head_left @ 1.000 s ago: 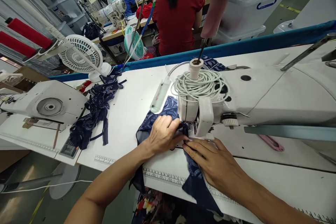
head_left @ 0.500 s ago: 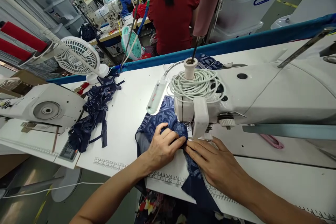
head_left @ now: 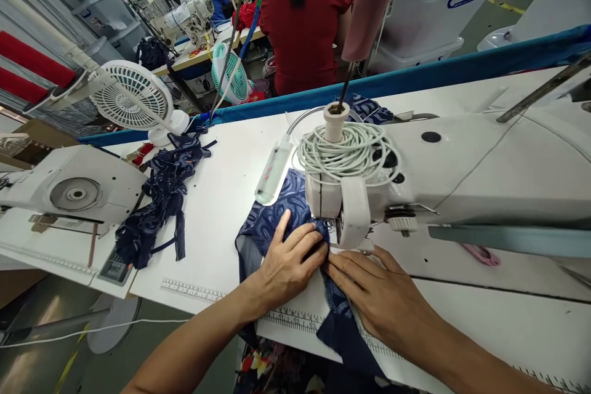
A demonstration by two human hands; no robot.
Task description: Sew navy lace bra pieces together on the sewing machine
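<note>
Navy patterned lace fabric [head_left: 281, 197] lies under the head of a white sewing machine [head_left: 356, 212], one dark plain end hanging over the table's front edge. On its left part rests my left hand [head_left: 290, 265], fingers bent and gathered on a fold beside the presser foot, closed on the cloth. My right hand [head_left: 369, 283] lies flat at the front of the foot, its fingers stretched out and their tips touching the fabric's edge. The two hands nearly meet there. The needle is hidden behind the machine head.
A small lit lamp [head_left: 273, 172] hangs left of the machine head, and coiled pale cord [head_left: 341, 154] sits on top. More navy pieces [head_left: 161, 197] lie at left by a white fan [head_left: 132, 95] and another machine [head_left: 74, 188]. Pink scissors or snips [head_left: 481, 254] lie right. A person in red sits ahead.
My left hand's fingers have shifted slightly on the fabric, one now stretching farther forward. The right hand stays almost in place. The view has moved a little.
</note>
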